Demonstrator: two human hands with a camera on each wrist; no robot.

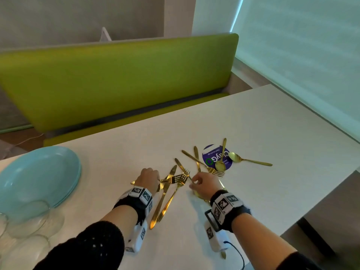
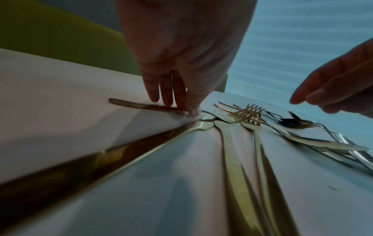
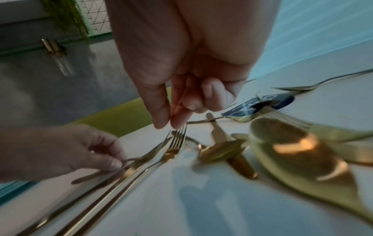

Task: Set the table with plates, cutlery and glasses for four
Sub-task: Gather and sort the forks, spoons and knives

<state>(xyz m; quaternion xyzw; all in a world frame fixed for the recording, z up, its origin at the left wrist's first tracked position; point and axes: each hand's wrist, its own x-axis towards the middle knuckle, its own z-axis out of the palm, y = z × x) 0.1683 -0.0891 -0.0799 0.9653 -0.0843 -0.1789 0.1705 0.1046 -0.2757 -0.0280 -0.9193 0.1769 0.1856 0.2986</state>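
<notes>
Turquoise plates [image 1: 39, 176] sit stacked at the left end of the white desk [image 1: 272, 121], with clear glasses [image 1: 25, 221] clustered just in front of them at the near edge. Further right, the left hand [image 1: 148, 179] rests on the desk with fingers bent down, thumb and forefinger pinching the thin neck of a gold fork [image 1: 176, 178] that lies across a gold knife [image 1: 163, 197] and a second fork [image 1: 172, 199], both pointing away from the person. Just right of these, the right hand [image 1: 202, 185] hovers low, its fingers loosely curled with the tips at the fork tines; whether they actually touch the metal cannot be told. Beyond it, more gold cutlery lies scattered on and around a round blue sticker [image 1: 211, 158], including two spoons [image 1: 233, 157]. Behind the desk stands a green bench [image 1: 116, 82].
</notes>
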